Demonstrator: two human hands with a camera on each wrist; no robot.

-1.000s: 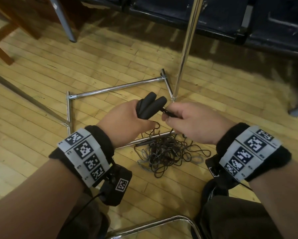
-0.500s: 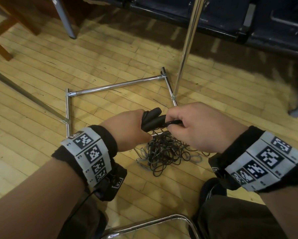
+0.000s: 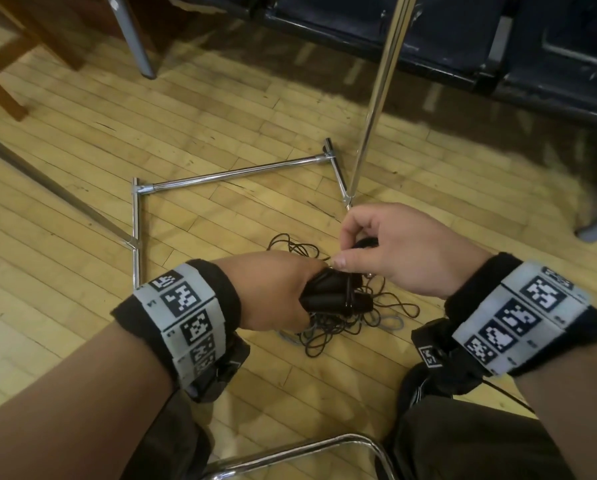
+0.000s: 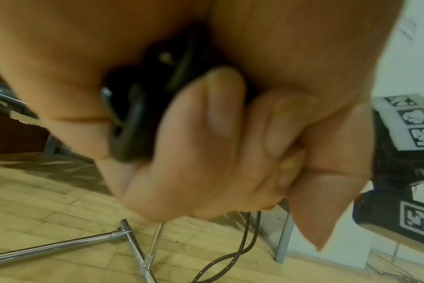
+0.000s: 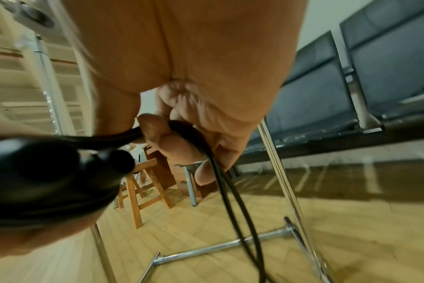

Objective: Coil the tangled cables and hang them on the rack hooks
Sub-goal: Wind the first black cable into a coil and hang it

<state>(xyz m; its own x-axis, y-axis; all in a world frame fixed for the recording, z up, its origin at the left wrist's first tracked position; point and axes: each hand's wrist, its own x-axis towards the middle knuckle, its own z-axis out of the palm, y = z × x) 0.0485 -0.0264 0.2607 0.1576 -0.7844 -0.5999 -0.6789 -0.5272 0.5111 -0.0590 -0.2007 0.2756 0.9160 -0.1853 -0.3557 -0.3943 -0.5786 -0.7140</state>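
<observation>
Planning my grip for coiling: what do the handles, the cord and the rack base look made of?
Handles: matte black, likely foam or rubber, no glare. Cord: thin, smooth black, probably plastic-coated, bends freely. Rack base: chromed metal tube, mirror-bright highlights.

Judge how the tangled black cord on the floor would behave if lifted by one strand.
The cord pile looks thin and floppy, so it would likely sag. Its loops overlap, so it would probably rise as one clump. The strand hanging from the right hand droops limply.
</observation>
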